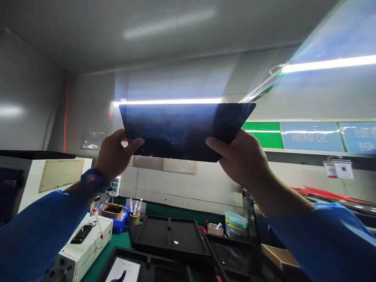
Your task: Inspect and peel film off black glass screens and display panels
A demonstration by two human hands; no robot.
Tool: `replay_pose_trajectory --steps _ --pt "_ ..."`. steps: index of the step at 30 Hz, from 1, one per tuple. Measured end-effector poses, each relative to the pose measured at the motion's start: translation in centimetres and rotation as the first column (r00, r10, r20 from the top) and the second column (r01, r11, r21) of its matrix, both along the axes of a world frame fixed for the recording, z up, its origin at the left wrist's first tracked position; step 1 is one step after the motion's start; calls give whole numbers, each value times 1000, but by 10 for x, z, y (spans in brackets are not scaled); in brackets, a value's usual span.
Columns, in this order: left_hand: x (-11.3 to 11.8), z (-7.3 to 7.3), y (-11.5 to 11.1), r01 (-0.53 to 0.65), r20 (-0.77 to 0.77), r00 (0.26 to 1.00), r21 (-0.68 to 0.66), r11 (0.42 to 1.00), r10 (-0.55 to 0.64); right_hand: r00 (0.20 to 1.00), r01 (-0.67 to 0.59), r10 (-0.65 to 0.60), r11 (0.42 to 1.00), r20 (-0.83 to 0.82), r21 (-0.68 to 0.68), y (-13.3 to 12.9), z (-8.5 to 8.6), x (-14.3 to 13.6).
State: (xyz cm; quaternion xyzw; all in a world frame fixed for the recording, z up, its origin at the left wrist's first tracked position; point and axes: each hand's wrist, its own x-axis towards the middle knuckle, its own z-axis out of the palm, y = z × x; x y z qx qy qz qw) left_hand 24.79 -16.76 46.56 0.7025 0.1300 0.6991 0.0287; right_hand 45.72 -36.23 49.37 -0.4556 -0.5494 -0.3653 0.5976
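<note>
Blue sleeves [38, 231], a pair, on my forearms, reaching in from both lower corners.

Dark flat panel [173, 135], one, thin, glossy: raised in front of me, above the desk [120, 240], its upper edge seen just under a lit tube lamp [167, 101]. Left grip [113, 153], mine: closed on the panel's left edge, thumb on the near face; blue wristband [94, 179] below. Right grip [245, 156], mine: clasping the right edge, thumb likewise on the face.

Beneath, black tray [155, 235], with a small white scrap on it; nearer me, a second tray holding a printed sheet [129, 268].

To the left, white instrument case [98, 231] bearing a black handset [81, 234]; beyond it, blue bin [119, 225] with a tan basket [112, 210], beside a cup [134, 219] of syringes.

To the right, pen holder [215, 230], then a lidded tub [235, 223].

On the far wall, green sign panel [263, 138] adjoining blue sign panels [313, 135].
</note>
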Motion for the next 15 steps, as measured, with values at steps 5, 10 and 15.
replay_pose_trajectory --steps 5,10,15 --pt "-4 2 -2 0 17 1000 -31 1000 1 999 -36 36 999 6 -15 1 1 -5" --pt "-8 4 -1 49 35 998 -34 998 -48 965 -255 252 967 -75 -26 5 1 -10" --pt "-11 -19 0 212 -43 974 -158 964 -221 718 -625 533 777 -448 -75 19 -60 0"
